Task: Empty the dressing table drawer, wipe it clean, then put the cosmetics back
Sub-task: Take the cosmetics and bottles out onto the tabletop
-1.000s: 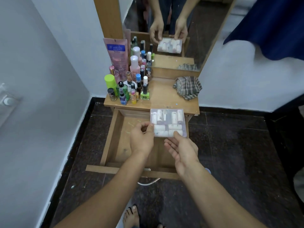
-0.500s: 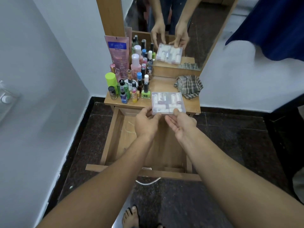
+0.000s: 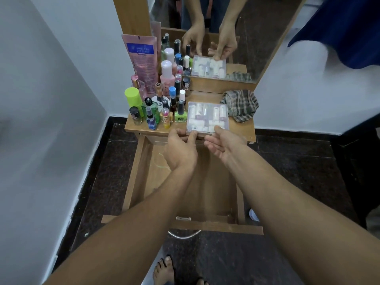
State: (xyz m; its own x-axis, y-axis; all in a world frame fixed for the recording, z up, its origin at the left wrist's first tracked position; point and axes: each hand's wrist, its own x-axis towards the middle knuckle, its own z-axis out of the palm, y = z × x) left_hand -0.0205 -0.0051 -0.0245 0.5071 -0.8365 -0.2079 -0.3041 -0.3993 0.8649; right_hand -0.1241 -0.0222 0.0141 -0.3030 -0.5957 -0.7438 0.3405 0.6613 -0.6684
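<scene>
Clear case point(image 3: 207, 116): flat on worktop point(image 3: 242, 129) front edge, long axis crosswise, just beyond both hands. Left hand point(image 3: 181, 150) grip pinching near-left corner; right hand point(image 3: 223, 145) grip spread, thumb on near edge.

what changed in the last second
The clear box moved up and away from over the drawer onto the tabletop, between the bottles and the checked cloth. The left hand still pinches its near edge; the right hand rests its thumb on it. Bottles, cloth and drawer stayed put.
</scene>
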